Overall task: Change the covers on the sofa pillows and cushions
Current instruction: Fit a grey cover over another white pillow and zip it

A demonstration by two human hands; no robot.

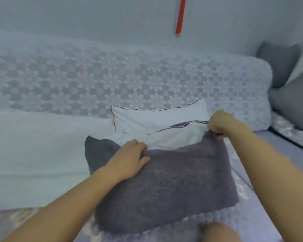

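A grey fuzzy pillow cover (pixel 164 180) lies on the sofa seat (pixel 252 194), near the middle of the view, with a white pillow (pixel 157 119) with dark piping partly inside it and sticking out at the far end. The left hand (pixel 129 158) grips the cover's open edge on the left, its fingers (pixel 140 145) curled over the fabric. The right hand (pixel 220 123) pinches the same edge at its far right corner. Behind stands a long back cushion (pixel 129 79) under white floral lace. At far right lean grey cushions (pixel 287 100). A red strip (pixel 180 14) hangs on the wall.
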